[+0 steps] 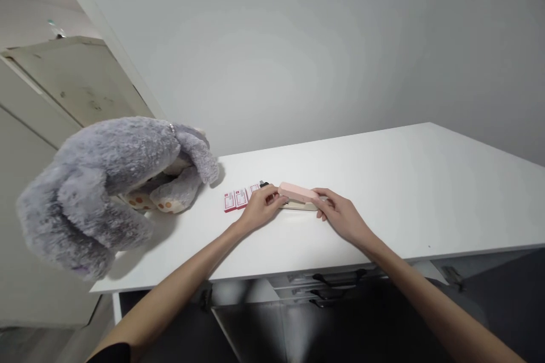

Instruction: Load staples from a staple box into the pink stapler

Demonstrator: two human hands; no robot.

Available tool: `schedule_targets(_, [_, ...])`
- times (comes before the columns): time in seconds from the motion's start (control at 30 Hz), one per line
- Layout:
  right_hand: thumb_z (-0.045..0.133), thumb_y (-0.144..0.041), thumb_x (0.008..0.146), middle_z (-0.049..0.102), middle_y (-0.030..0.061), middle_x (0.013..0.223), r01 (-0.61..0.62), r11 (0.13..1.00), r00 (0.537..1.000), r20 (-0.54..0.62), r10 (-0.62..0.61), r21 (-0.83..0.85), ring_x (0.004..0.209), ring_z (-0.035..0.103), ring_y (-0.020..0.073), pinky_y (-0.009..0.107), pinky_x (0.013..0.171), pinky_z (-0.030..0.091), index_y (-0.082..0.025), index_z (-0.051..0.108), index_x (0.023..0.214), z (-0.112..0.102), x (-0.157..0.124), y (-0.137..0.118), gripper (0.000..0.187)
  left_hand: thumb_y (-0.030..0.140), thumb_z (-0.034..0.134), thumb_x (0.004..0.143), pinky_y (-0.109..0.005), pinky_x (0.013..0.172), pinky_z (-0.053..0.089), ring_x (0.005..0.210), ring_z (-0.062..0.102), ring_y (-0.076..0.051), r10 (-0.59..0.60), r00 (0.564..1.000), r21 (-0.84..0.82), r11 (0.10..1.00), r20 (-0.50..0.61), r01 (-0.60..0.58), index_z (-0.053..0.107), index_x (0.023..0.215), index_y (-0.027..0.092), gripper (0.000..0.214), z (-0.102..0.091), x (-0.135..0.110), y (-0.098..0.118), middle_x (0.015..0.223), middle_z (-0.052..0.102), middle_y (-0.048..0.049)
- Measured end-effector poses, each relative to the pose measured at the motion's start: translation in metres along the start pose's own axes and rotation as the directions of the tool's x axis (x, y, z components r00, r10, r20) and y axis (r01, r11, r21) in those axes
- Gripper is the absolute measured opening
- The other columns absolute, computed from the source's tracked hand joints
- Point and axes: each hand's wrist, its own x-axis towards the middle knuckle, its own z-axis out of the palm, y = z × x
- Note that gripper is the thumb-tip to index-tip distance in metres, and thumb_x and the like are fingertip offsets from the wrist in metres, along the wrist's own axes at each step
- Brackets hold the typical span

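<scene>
A stapler (297, 191) with a long pink top and a cream lower part lies between my hands over the white tabletop. My left hand (263, 204) is closed at its left end, fingers bent and thumb against it. At the other end, my right hand (338, 212) grips it between thumb and fingers. Just left of my left hand lie several small red-and-white boxes (235, 199), side by side; my hand partly covers the rightmost one. Behind my left fingers a small black item (264, 184) shows, too hidden to name.
A big grey plush toy (123, 153) slumps over the left end of the white table (426, 193). Drawers with black handles (340, 278) sit below the front edge. A grey wall (298, 57) rises behind, and a worn cabinet (80, 79) stands at the far left.
</scene>
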Motion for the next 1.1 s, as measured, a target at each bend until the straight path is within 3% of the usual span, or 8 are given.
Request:
schedule_targets(0.17, [0.058, -0.061, 0.099, 0.07, 0.0021, 0.074, -0.023, 0.999, 1.0, -0.014, 0.023, -0.039, 0.069, 0.067, 0.0227, 0.036, 0.072, 0.055, -0.021, 0.072, 0.129, 0.002, 0.001, -0.003, 0.052, 0.046, 0.069, 0.095, -0.026, 0.058, 0.03, 0.061, 0.041, -0.011, -0.062, 0.998, -0.078, 0.995, -0.024, 0.06, 0.068, 0.09, 0.017, 0.03, 0.003, -0.001, 0.003, 0.069, 0.05, 0.0045])
schedule_targets(0.4, [0.07, -0.06, 0.092, 0.078, 0.0072, 0.1, 0.037, 0.987, 0.996, -0.068, -0.049, -0.158, 0.077, 0.063, 0.0235, 0.038, 0.074, 0.053, -0.024, 0.077, 0.128, 0.004, -0.002, -0.012, 0.051, 0.046, 0.07, 0.093, -0.023, 0.055, 0.028, 0.054, 0.036, -0.008, -0.04, 0.999, -0.109, 0.993, -0.024, 0.037, 0.058, 0.08, 0.019, 0.033, 0.01, -0.009, 0.019, 0.061, 0.047, 0.0073])
schedule_targets(0.6, [0.079, -0.059, 0.087, 0.072, 0.0126, 0.12, 0.128, 0.965, 0.983, -0.098, -0.153, -0.228, 0.123, 0.06, 0.0347, 0.049, 0.105, 0.05, -0.028, 0.079, 0.12, 0.008, -0.003, -0.011, 0.045, 0.046, 0.069, 0.094, -0.023, 0.054, 0.027, 0.054, 0.037, -0.008, -0.036, 0.999, -0.15, 0.988, 0.006, 0.037, 0.053, 0.076, 0.019, 0.036, 0.014, -0.012, 0.028, 0.06, 0.046, 0.007])
schedule_targets(0.8, [0.07, -0.051, 0.096, 0.076, 0.0055, 0.115, 0.108, 0.994, 0.987, 0.124, -0.104, -0.027, 0.103, 0.068, 0.027, 0.037, 0.09, 0.052, -0.024, 0.071, 0.119, 0.009, -0.004, -0.019, 0.036, 0.048, 0.068, 0.094, -0.023, 0.053, 0.025, 0.056, 0.036, -0.009, -0.082, 0.99, -0.207, 0.973, 0.117, 0.105, 0.053, 0.078, 0.019, 0.036, 0.014, -0.011, 0.027, 0.061, 0.043, 0.0078])
schedule_targets(1.1, [0.069, -0.05, 0.098, 0.074, 0.0036, 0.115, 0.077, 0.994, 0.981, 0.174, -0.089, 0.076, 0.105, 0.066, 0.0244, 0.032, 0.091, 0.049, -0.023, 0.068, 0.121, 0.003, -0.003, -0.02, 0.035, 0.059, 0.074, 0.09, -0.024, 0.053, 0.024, 0.059, 0.035, -0.009, -0.128, 0.961, -0.301, 0.932, 0.246, 0.201, 0.057, 0.084, 0.018, 0.045, 0.015, -0.007, 0.017, 0.067, 0.046, 0.0065])
